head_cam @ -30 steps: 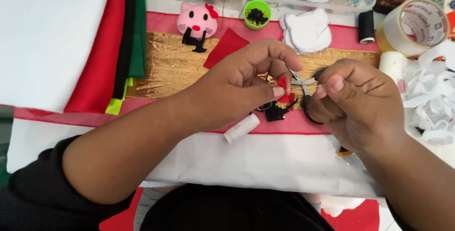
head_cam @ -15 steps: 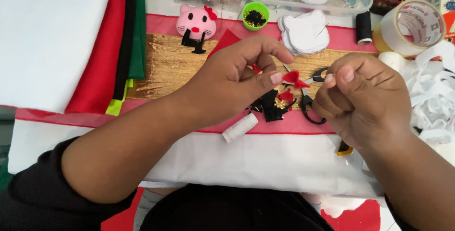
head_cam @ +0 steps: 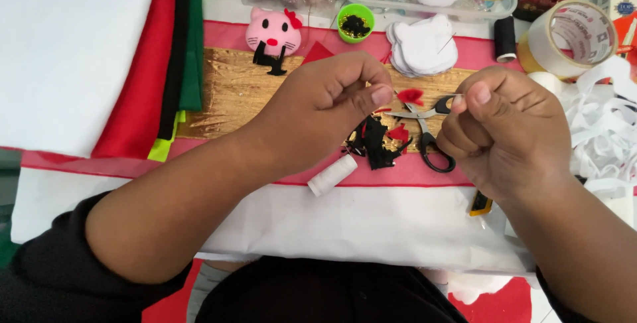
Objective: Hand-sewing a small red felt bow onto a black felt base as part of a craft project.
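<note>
My left hand (head_cam: 325, 107) hovers over the gold cloth strip (head_cam: 232, 91) with thumb and fingers pinched on the edge of a small red felt piece (head_cam: 410, 95). To its right, my right hand (head_cam: 507, 134) is closed in a pinch on a thin needle, barely visible at the thumb tip. The hands are a short gap apart, with the red piece between them. Below the gap lie black-handled scissors (head_cam: 430, 140), black and red felt scraps (head_cam: 375, 142) and a white thread spool (head_cam: 332, 175).
Stacked white, red, black and green felt sheets (head_cam: 142, 77) lie at the left. Along the back are a pink cat face (head_cam: 273, 31), a green cup (head_cam: 355, 23), white felt cat shapes (head_cam: 424, 44), a black spool (head_cam: 505, 38) and a tape roll (head_cam: 570, 38). White ribbon (head_cam: 604, 124) is piled at the right.
The hands were touching over the scissors and scraps; they have drawn apart, the right hand sliding right and the left hand lifting the red piece slightly.
</note>
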